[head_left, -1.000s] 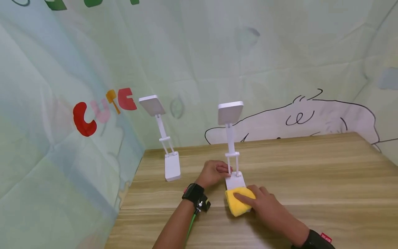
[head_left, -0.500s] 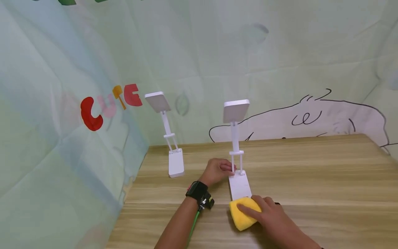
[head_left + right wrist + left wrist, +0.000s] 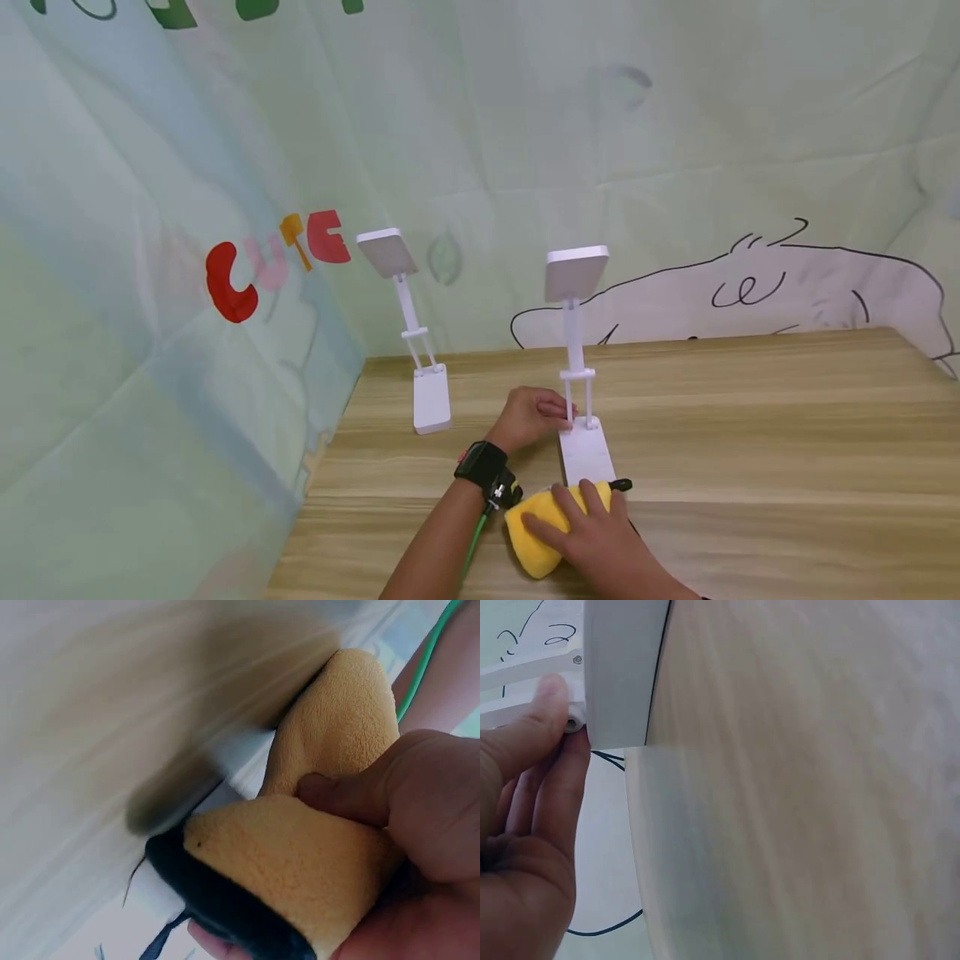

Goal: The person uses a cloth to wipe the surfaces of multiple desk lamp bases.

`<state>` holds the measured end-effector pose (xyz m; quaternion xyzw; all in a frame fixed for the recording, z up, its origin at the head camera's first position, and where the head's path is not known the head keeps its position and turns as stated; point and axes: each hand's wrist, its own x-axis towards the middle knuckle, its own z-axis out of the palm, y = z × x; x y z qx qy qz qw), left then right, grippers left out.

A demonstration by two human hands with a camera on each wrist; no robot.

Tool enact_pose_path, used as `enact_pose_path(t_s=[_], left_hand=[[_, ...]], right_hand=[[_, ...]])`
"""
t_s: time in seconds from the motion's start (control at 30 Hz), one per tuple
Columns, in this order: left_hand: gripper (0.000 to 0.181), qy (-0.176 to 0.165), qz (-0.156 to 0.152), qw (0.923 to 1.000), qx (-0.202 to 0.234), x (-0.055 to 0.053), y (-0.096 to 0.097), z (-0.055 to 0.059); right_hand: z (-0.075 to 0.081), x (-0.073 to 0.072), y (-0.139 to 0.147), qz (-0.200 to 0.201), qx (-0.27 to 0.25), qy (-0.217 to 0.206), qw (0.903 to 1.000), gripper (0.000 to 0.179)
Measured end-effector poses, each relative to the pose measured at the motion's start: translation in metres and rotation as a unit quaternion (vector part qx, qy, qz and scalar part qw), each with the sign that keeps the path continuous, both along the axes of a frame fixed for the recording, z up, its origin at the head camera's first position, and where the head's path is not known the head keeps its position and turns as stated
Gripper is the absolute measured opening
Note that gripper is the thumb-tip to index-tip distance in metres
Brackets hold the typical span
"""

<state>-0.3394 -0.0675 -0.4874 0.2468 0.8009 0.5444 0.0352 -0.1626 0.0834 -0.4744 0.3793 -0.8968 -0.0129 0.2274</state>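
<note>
A white desk lamp [image 3: 587,454] stands on the wooden table, its flat head raised on a jointed arm. My left hand [image 3: 525,419] pinches one of the thin rods where it meets the lamp's base. The left wrist view shows the thumb [image 3: 549,705] over this rod and the fingers behind it. My right hand [image 3: 603,546] grips a folded yellow cloth [image 3: 534,546] at the base's near end. Seen from the right wrist, the thumb presses into the cloth [image 3: 337,712], which has a dark edge band [image 3: 217,900] and hides part of the base.
A second white lamp [image 3: 431,400] stands farther back on the left. Behind the wooden table [image 3: 750,417] hangs a printed fabric backdrop [image 3: 480,125], which also runs along the left side. A green cable [image 3: 472,546] follows the left forearm.
My right hand has drawn the yellow cloth toward me along the lamp's base, then left across its near end, uncovering the top. The left hand keeps its hold on the rod.
</note>
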Motion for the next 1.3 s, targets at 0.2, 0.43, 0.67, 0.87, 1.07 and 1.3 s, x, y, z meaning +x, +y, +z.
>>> enact_pose_path(t_s=[0.2, 0.43, 0.67, 0.87, 1.07, 1.3], left_hand=[[0.016, -0.011, -0.003, 0.9997, -0.019, 0.0, 0.0, -0.001], [0.018, -0.018, 0.0, 0.9996, -0.022, -0.003, -0.004, 0.004], [0.021, -0.018, -0.006, 0.9995, -0.026, -0.004, -0.003, 0.005], [0.02, -0.027, 0.001, 0.9991, -0.031, -0.001, -0.001, 0.008], [0.02, -0.034, 0.0, 0.999, -0.03, -0.001, 0.0, 0.007], [0.02, -0.029, 0.0, 0.9994, -0.02, 0.0, -0.001, 0.005]], right_hand=[[0.003, 0.004, -0.001, -0.006, 0.012, -0.043, 0.999, 0.06], [0.007, 0.003, 0.009, -0.026, 0.019, -0.045, 0.9984, 0.07], [0.009, 0.004, 0.029, -0.056, -0.004, -0.083, 0.9949, 0.066], [0.007, 0.007, 0.043, -0.059, -0.025, -0.08, 0.9947, 0.069], [0.004, 0.011, 0.062, -0.077, -0.044, -0.075, 0.9933, 0.07], [0.001, 0.013, 0.079, -0.092, -0.057, -0.046, 0.9931, 0.073]])
